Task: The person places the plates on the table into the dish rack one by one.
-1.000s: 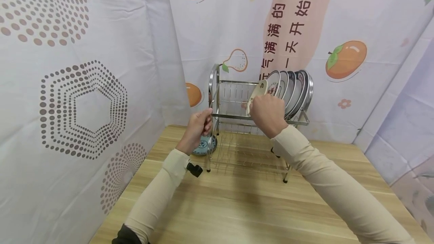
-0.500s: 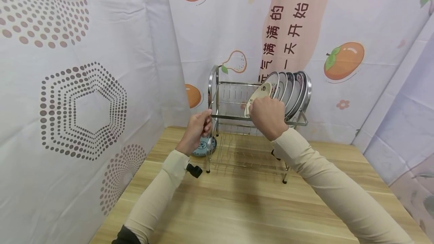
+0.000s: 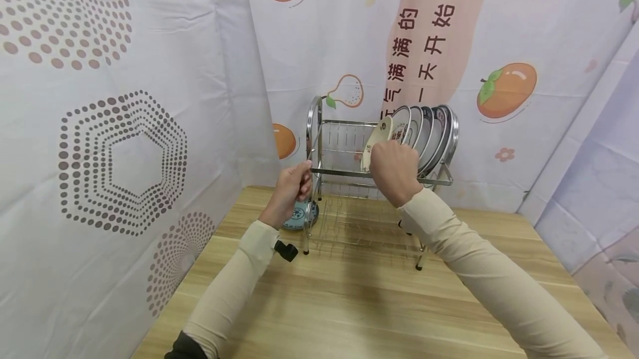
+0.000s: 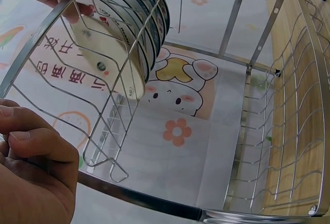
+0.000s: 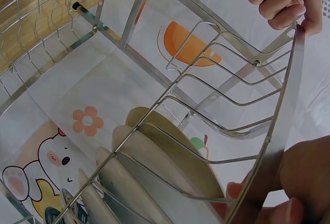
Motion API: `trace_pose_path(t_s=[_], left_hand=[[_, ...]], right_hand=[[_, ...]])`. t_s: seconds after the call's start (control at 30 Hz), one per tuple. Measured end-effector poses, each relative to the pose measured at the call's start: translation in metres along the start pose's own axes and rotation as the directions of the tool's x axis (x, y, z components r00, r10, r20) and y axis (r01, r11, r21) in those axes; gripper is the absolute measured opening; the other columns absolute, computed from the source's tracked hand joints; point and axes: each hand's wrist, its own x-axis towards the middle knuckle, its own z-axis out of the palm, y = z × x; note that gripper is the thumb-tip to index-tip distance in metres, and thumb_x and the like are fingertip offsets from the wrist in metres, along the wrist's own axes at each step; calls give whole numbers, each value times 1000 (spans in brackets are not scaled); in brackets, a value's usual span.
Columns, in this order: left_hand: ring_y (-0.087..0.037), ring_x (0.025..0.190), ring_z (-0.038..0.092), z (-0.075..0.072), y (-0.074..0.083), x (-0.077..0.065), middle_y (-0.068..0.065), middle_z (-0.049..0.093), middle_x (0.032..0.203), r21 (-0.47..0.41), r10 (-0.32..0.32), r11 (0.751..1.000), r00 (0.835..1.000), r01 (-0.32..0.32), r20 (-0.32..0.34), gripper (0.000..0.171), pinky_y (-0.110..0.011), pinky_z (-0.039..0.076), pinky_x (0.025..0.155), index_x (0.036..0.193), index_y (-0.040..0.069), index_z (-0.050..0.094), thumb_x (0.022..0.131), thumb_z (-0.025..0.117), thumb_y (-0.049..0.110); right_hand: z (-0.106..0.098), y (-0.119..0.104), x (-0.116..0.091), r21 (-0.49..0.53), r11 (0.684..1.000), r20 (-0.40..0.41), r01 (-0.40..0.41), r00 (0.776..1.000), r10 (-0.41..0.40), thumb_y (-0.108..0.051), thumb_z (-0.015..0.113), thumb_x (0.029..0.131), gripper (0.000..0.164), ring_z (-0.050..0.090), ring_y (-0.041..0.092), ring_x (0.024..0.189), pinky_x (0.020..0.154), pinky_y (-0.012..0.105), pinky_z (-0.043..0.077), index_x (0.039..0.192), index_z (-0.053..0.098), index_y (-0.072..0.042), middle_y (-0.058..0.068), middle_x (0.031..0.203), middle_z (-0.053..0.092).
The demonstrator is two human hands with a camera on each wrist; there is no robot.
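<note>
A two-tier metal dish rack (image 3: 344, 171) stands on the table. Near its upper front left corner, my left hand (image 3: 292, 187) pinches the rail with curled fingers. My right hand (image 3: 396, 170) is at the front rail, gripping the near edge of a cream oval plate (image 3: 373, 147). In the left wrist view, fingertips (image 4: 76, 13) of the right hand touch that plate's edge. The plate stands in the upper tier, left of several round patterned plates (image 3: 433, 134). In the right wrist view, the rail partly hides the right fingers.
Beside the rack's left legs, blue patterned dishware (image 3: 299, 216) lies on the wooden table (image 3: 339, 303). Printed curtains (image 3: 319, 31) hang close behind the rack and along the left side. The rack's lower tier (image 3: 364, 226) has bare wires.
The cream plate leaned over to the right half a second ago and now stands steeper again. My right hand has shifted only slightly; the left hand keeps its place on the rack.
</note>
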Motion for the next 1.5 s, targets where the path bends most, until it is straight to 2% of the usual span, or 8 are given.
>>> trace_pose_path(t_s=[0.2, 0.4, 0.57, 0.77, 1.07, 1.27, 1.37, 1.5], left_hand=[[-11, 43, 34, -1, 0, 1, 1, 39, 54, 13, 3, 1000, 1000, -3, 3, 48, -25, 29, 44, 70, 9, 43, 106, 57, 39], [-11, 43, 35, 1, -1, 0, 1, 39, 54, 7, -5, 1000, 1000, 5, 6, 48, -24, 29, 43, 70, 8, 43, 105, 57, 38], [-12, 43, 36, 2, -2, 1, 0, 40, 54, 14, -21, 1000, 1000, 21, 14, 48, -24, 29, 42, 71, 9, 43, 106, 57, 39], [-11, 42, 36, 1, -3, 1, 1, 40, 53, 9, -10, 1000, 1000, 10, 7, 47, -24, 29, 42, 70, 10, 43, 106, 56, 37], [-10, 44, 35, 2, -4, 0, 2, 40, 53, 5, -17, 1000, 1000, 17, 13, 48, -23, 29, 43, 70, 10, 44, 104, 59, 39], [-10, 43, 35, -1, -4, 0, 2, 40, 53, 6, -10, 1000, 1000, 10, 7, 49, -23, 29, 43, 69, 10, 44, 104, 59, 40], [-11, 44, 35, -2, -3, 0, 2, 40, 53, 7, -3, 1000, 1000, 3, 8, 49, -24, 28, 43, 69, 10, 43, 104, 59, 41], [-11, 44, 35, -4, -2, 0, 2, 39, 54, 11, 7, 1000, 1000, -7, 0, 50, -23, 29, 44, 70, 10, 43, 104, 59, 43]], right_hand=[[3, 1, 6, -18, 1000, -44, 14, 999, -15, -2, 57, 92, 31, 38, 19, 49, 37, 35, 34, 62, 53, -7, 4, 55, 44], [2, 5, 15, -14, 1000, -61, 27, 998, -28, 1, 57, 92, 32, 38, 20, 51, 39, 37, 39, 62, 50, -9, 4, 56, 45], [0, 10, 20, -25, 999, -157, 34, 987, -37, 5, 52, 91, 36, 39, 20, 52, 40, 42, 42, 60, 45, -11, 3, 57, 41], [-1, 6, 23, -12, 999, -226, 39, 973, -41, 3, 53, 92, 31, 41, 21, 49, 38, 41, 41, 63, 52, -7, 4, 55, 45], [6, -1, 20, -20, 999, -153, 49, 987, -51, 2, 54, 95, 33, 35, 20, 51, 40, 34, 33, 63, 51, -5, 4, 55, 41], [10, -3, 21, -59, 998, -106, 37, 993, -43, 2, 53, 93, 35, 33, 18, 51, 39, 33, 31, 61, 46, -8, 2, 55, 37], [10, -5, 21, -65, 997, -87, 32, 996, -38, 3, 52, 91, 36, 33, 18, 52, 39, 34, 32, 58, 44, -11, 1, 55, 36], [8, -7, 21, -72, 997, -64, 31, 997, -36, 0, 54, 91, 31, 36, 19, 51, 38, 36, 37, 62, 50, -8, 2, 55, 40]])
